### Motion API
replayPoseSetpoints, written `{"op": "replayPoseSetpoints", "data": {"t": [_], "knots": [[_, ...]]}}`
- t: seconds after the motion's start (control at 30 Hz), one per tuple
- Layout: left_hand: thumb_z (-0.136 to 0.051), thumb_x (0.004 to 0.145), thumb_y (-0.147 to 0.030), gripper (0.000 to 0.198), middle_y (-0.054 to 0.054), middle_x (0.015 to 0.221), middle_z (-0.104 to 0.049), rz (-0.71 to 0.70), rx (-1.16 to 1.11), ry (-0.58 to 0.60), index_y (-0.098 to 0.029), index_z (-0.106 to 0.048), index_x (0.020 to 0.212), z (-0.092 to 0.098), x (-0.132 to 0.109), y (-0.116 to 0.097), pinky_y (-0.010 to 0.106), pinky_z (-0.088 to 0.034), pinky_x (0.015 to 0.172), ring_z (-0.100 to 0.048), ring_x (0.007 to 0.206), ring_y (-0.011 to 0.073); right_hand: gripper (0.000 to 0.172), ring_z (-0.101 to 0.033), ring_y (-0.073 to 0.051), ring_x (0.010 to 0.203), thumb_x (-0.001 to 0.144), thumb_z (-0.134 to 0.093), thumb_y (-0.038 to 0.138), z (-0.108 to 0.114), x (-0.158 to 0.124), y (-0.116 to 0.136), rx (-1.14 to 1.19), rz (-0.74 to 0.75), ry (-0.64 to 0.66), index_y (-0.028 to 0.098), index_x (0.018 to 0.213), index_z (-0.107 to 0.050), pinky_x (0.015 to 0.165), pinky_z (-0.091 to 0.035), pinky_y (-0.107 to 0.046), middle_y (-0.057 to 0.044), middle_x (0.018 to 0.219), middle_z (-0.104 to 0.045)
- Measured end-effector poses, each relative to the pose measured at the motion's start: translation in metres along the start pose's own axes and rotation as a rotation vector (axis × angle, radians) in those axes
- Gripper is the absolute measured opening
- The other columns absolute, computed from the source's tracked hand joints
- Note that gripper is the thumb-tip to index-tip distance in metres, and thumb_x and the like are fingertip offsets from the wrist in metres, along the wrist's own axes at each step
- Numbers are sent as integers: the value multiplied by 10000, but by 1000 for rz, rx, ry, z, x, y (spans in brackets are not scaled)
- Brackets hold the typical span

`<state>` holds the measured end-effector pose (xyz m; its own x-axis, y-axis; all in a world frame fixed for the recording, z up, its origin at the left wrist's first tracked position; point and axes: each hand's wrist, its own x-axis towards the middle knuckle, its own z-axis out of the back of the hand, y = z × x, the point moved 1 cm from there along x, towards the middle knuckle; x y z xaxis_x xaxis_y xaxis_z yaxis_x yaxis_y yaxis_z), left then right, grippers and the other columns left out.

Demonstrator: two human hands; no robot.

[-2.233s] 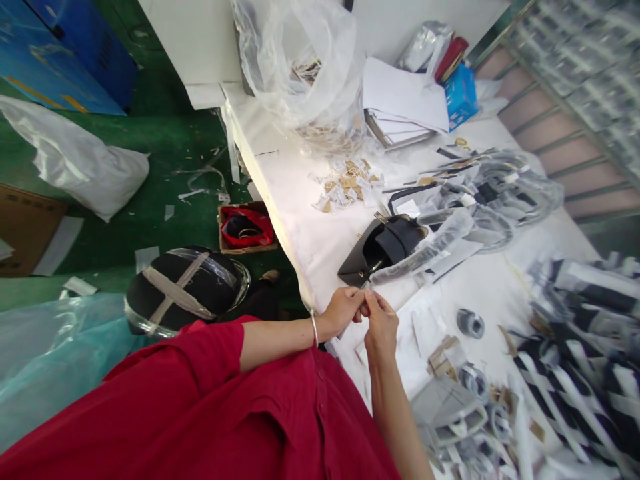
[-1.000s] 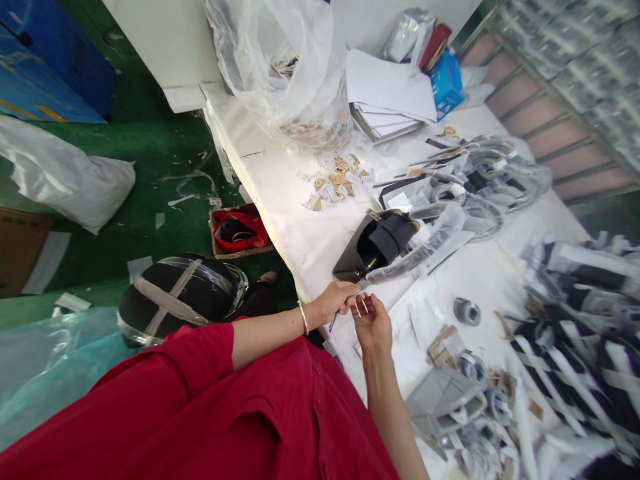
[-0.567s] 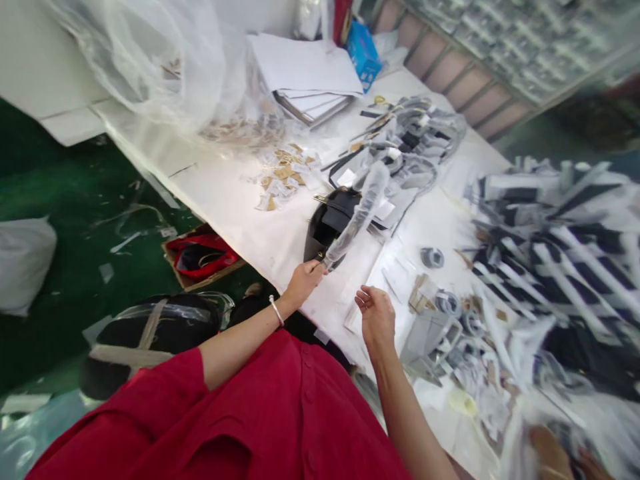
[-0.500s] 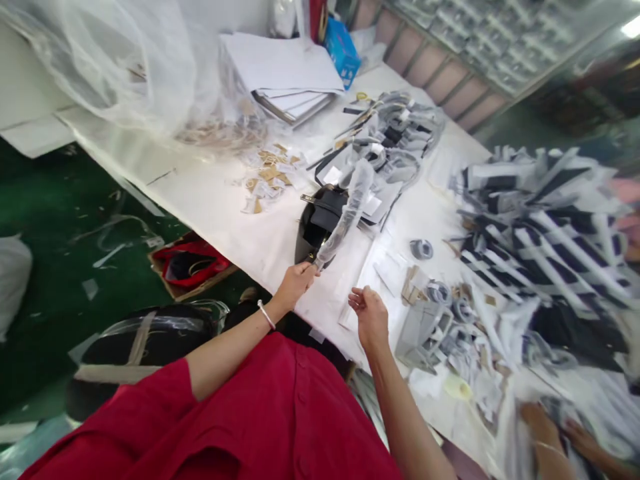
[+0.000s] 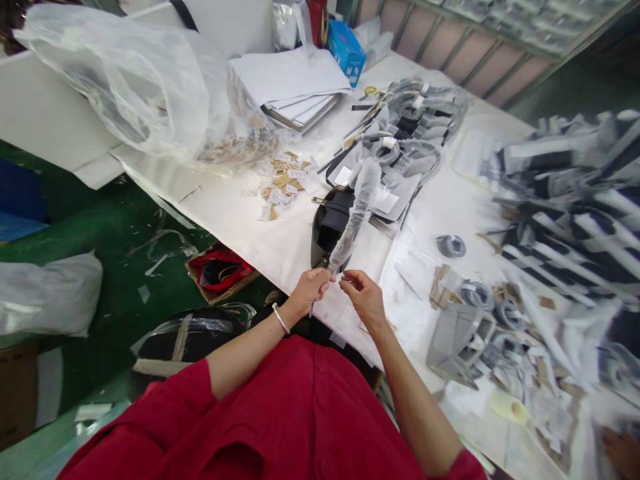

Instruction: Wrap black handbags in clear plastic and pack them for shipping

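Note:
A black handbag (image 5: 321, 243) stands at the table's near edge, its top gaping toward me. Its handle (image 5: 356, 217), wrapped in clear plastic, arches up over the right side of the bag. My left hand (image 5: 310, 292) is closed around the near lower end of this wrapped handle. Just to the right, my right hand (image 5: 365, 301) has thumb and fingertips pinched together close to that same end. Whatever lies between those fingertips is too small to make out.
Brown tags (image 5: 284, 180) lie scattered beyond the bag. Coiled grey straps (image 5: 387, 152) and flat pieces are behind it. Grey tape rolls (image 5: 451, 246) and a tape dispenser (image 5: 457, 340) sit at right, near stacked black parts (image 5: 575, 247). A blue box (image 5: 346, 52) stands at the back.
My right hand has moved left to the handle's end, its fingers now pinched beside my left hand. My left hand keeps its hold. The whole view has shifted.

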<state>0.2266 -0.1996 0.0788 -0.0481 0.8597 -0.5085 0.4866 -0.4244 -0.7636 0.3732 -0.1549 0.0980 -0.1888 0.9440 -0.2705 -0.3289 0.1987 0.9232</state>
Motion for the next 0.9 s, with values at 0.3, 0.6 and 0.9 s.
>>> {"op": "replayPoseSetpoints", "data": {"t": [0.3, 0.6, 0.9], "knots": [[-632, 738, -576, 437, -102, 470, -343, 24, 3, 5, -144, -588, 782, 2, 0, -1, 202, -113, 396, -202, 384, 29, 299, -645, -167, 606, 664, -786, 451, 6, -4, -1, 105, -88, 38, 189, 803, -752, 617, -526, -297, -19, 667, -708], [-668, 718, -578, 452, -111, 449, -336, 38, -73, 24, -135, -587, 757, 0, 0, -3, 206, -110, 391, -202, 361, 20, 472, -679, -185, 638, 637, -785, 571, 17, -5, -6, 248, -226, 160, 156, 859, -750, 621, -578, -334, -72, 743, -737], [-717, 731, -451, 349, -122, 423, -300, 367, -371, 88, -143, -554, 705, -20, -9, -6, 190, -99, 389, -185, 339, 9, 268, -589, -130, 554, 558, -821, 385, -25, 14, -17, 317, -325, 196, 171, 681, -716, 516, -486, -246, -3, 616, -680]]}}
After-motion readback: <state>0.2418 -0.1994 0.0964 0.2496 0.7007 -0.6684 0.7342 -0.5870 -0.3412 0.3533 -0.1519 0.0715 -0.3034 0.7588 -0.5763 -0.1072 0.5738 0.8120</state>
